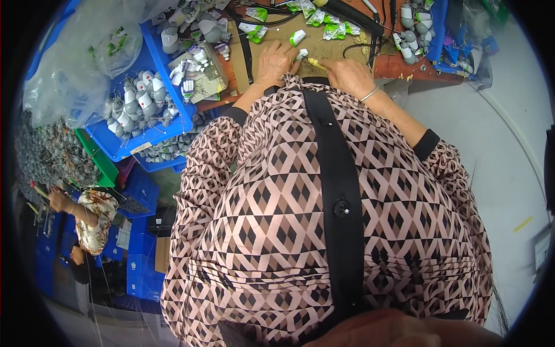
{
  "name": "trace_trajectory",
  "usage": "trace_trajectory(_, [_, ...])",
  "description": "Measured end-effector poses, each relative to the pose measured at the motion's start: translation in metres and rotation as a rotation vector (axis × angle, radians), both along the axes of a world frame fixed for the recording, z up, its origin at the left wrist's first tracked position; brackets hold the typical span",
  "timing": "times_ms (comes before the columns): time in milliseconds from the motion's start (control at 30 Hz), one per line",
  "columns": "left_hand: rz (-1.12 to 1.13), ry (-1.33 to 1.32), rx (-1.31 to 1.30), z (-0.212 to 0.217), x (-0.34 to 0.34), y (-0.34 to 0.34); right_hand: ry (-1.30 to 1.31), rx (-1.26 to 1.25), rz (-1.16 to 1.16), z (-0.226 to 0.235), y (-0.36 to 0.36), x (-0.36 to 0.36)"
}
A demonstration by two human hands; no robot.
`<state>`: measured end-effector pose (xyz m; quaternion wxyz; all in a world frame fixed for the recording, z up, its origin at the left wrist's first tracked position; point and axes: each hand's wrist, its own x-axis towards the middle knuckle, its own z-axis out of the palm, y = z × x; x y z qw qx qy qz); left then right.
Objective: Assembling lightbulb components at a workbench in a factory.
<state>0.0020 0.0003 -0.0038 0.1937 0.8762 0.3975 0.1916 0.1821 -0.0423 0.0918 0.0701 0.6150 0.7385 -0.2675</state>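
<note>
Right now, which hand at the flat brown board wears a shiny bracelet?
The right hand, which holds a slim yellow object: a thin silvery bangle circles its wrist. The left hand, by a small white plastic piece, shows a bare wrist.

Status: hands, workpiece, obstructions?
Left hand at small white part, grip unclear. Right hand pinching slim yellow piece, pointed toward it. White-green piece just beyond, not between hands.

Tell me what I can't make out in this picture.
All in the head view:
Rest of the yellow tool: hidden by the right hand.
Table's near edge: mostly hidden by the patterned shirt.
Small white piece: detail too small.
What the co-worker's hand holds: too small.
</note>
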Motion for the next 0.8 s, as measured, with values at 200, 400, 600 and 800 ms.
trace_trajectory(200, [-0.043,0.005,0.016,0.002,0.004,-0.001,-0.025,-0.011,-0.009,0.003,-0.003,0.000])
trace_trajectory(400, [-0.076,-0.028,0.003,0.004,0.006,-0.002,-0.046,-0.016,0.026,0.002,-0.007,0.002])
trace_trajectory(600, [-0.085,-0.023,0.028,0.009,0.009,-0.002,0.013,0.020,0.006,0.002,-0.010,0.001])
trace_trajectory(800, [-0.098,-0.027,0.026,0.019,0.015,0.007,0.199,0.029,-0.216,0.005,-0.003,0.008])
